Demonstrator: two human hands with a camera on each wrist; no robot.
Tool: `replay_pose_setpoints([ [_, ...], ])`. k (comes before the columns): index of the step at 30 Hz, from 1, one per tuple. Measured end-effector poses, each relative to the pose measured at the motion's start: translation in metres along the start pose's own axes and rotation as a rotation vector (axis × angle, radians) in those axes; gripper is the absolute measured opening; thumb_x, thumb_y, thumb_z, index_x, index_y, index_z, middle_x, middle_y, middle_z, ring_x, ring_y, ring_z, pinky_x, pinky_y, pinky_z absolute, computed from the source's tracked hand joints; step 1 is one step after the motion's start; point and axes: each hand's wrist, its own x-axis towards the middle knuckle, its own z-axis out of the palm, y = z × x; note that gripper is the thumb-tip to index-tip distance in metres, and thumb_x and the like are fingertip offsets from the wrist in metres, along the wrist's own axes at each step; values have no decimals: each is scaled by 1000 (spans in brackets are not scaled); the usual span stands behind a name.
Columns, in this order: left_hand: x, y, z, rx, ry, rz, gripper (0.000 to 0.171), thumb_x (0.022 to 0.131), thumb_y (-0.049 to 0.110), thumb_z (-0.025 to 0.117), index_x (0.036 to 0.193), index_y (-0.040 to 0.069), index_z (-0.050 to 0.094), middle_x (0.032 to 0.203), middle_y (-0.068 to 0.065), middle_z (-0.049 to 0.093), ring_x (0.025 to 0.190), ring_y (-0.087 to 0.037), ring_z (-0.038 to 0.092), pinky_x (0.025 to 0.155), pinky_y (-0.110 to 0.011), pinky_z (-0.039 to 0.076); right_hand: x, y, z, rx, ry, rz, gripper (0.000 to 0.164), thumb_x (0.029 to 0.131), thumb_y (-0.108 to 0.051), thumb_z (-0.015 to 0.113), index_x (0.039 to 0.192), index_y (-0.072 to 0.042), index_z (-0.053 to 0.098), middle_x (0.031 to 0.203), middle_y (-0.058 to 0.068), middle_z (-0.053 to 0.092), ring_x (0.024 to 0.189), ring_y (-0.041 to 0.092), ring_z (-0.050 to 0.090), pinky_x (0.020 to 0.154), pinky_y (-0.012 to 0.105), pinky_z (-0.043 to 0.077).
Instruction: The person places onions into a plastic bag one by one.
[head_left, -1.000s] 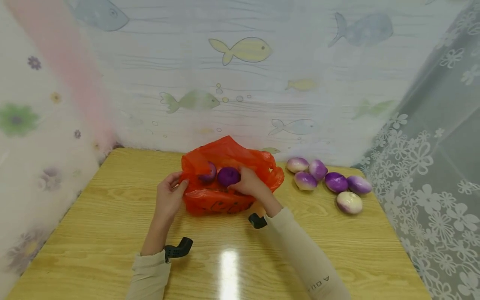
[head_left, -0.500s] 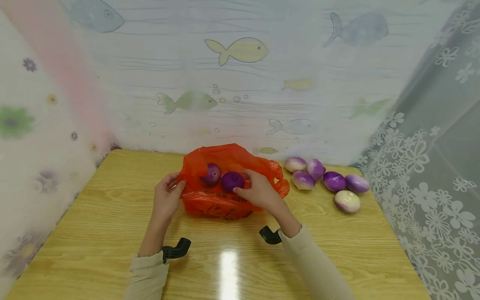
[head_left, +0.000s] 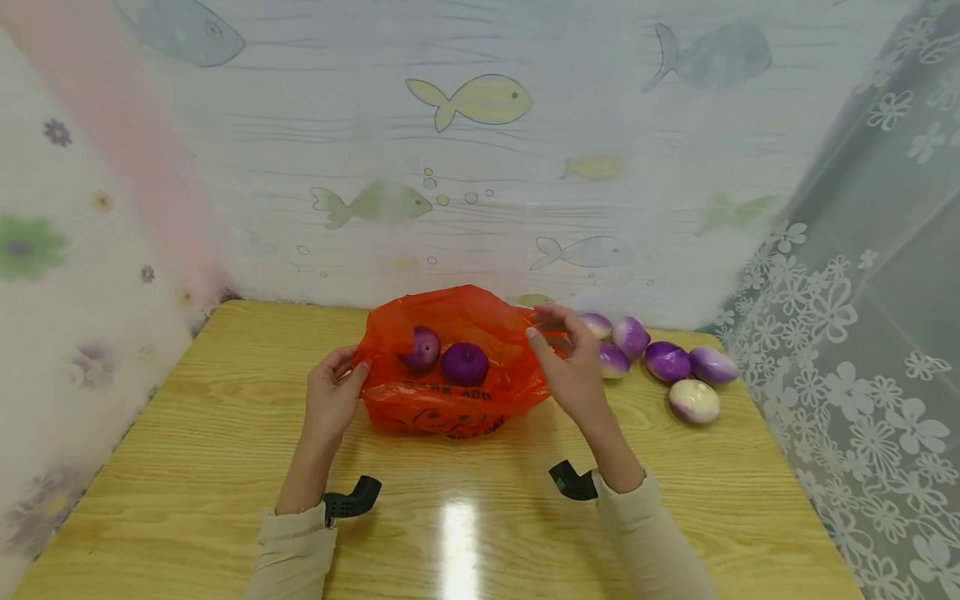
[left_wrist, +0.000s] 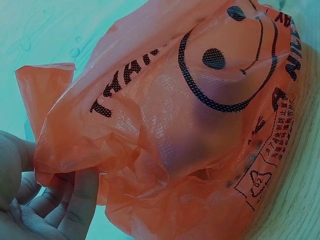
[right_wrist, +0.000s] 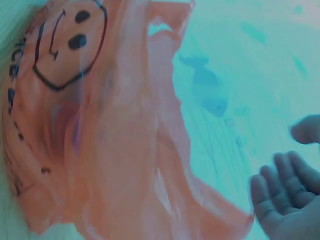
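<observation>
An orange-red plastic bag (head_left: 495,333), printed with a smiley face, lies with its mouth open in the middle of the wooden table. Inside it two purple turnips (head_left: 465,364) show side by side. My left hand (head_left: 334,390) pinches the bag's left edge between thumb and fingers; the left wrist view shows the crumpled plastic held there. At the bag's right rim is my right hand (head_left: 573,367), thumb and fingers spread apart. In the right wrist view that right hand (right_wrist: 292,192) has nothing in its fingers, which are close beside the plastic.
Several purple-and-white turnips (head_left: 667,362) lie loose at the right rear of the table (head_left: 225,467), one whitish turnip (head_left: 693,402) nearest the front. My right hand partly covers some of them. A wall covering (head_left: 480,208) with drawn fish stands right behind the table.
My right hand has let go of the turnip inside the bag and moved right to the bag's right rim. The left hand keeps its hold on the left edge.
</observation>
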Motion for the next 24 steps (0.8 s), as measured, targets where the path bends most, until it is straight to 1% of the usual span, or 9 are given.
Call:
replay_pose_setpoints([
  [2,0,-2,0,6,1,-1,33,105,8,53,135,-4,56,133,-24,59,91,1,68,74,-14,56,1,3,-6,41,86,-39,27,98,-1,64,124,5,63,113,24,64,104,21,62,90,22,54],
  [6,1,-3,-1,13,-2,-1,33,105,10,53,135,-4,55,132,-22,60,91,0,68,75,-15,56,3,12,-19,73,195,-57,23,99,1,60,120,7,64,104,9,64,99,15,62,86,19,55],
  [9,1,-4,-1,10,-1,1,33,105,10,53,135,-4,56,131,-21,60,92,-1,68,75,-16,56,5,24,-29,88,227,-23,22,101,-2,58,121,5,64,101,2,63,94,15,62,83,19,55],
  [13,2,-3,-1,2,5,-4,32,104,9,55,134,-4,56,128,-19,61,91,-1,69,74,-15,56,5,47,-40,158,282,68,19,102,-6,58,119,-3,66,96,1,61,86,14,62,72,17,54],
  [15,2,-3,0,-2,6,-9,32,104,9,55,134,-3,57,128,-19,61,92,-2,69,74,-15,56,5,59,-44,197,316,112,18,102,-6,59,118,-4,66,95,1,61,85,15,62,69,17,54],
  [16,1,-2,0,-4,7,-11,32,104,8,56,134,-3,57,128,-19,61,92,-2,69,74,-15,55,4,65,-46,202,333,129,18,101,-5,59,117,-4,66,95,0,61,86,14,62,69,16,53],
  [19,1,-2,0,-11,6,-11,32,104,7,55,134,-3,57,129,-20,61,94,-3,69,74,-14,55,2,81,-52,182,367,154,21,99,-1,60,119,5,64,98,0,63,94,15,63,80,17,54],
  [21,1,-2,1,-13,6,-8,32,104,6,55,134,-3,57,128,-19,61,95,-4,69,75,-14,55,0,90,-55,151,377,168,26,98,1,60,123,10,60,103,0,63,100,15,61,88,16,51],
  [24,1,-4,0,-7,5,-3,32,104,7,55,134,-4,57,127,-18,61,96,-6,70,75,-15,55,-2,99,-60,133,386,198,31,97,2,61,126,13,58,107,4,62,104,14,60,92,15,48],
])
